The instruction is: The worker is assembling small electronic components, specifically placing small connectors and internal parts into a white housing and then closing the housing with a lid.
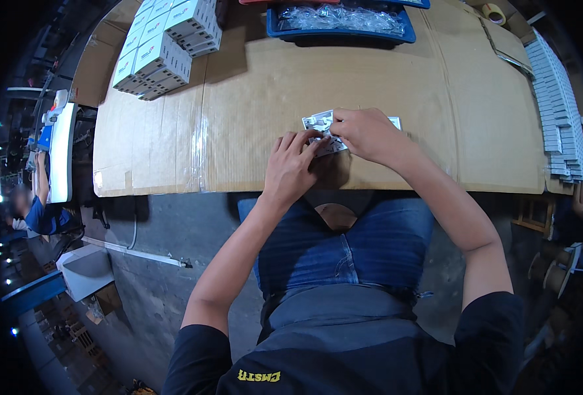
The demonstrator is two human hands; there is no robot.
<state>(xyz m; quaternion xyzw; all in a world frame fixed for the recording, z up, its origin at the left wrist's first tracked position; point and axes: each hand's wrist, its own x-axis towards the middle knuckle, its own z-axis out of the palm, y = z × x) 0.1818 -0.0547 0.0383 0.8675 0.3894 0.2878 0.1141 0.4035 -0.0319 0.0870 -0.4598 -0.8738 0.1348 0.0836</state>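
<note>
Near the front of the cardboard-covered table, a white molded plastic part (318, 122) with raised details inside lies under both my hands. My left hand (290, 166) holds its near left side, with thumb and fingers bent round the edge. From the right, my right hand (369, 136) reaches over the part, its fingertips pinched together at the middle. What sits in that pinch is hidden by the fingers. Another white piece (395, 123) shows partly behind my right wrist.
White printed boxes (163, 58) are stacked at the far left. A blue tray (344, 35) of clear plastic bags stands at the back. Flat pale boxes (555, 112) pile up along the right edge, near a tape roll (494, 13). Another person (51, 216) sits far left.
</note>
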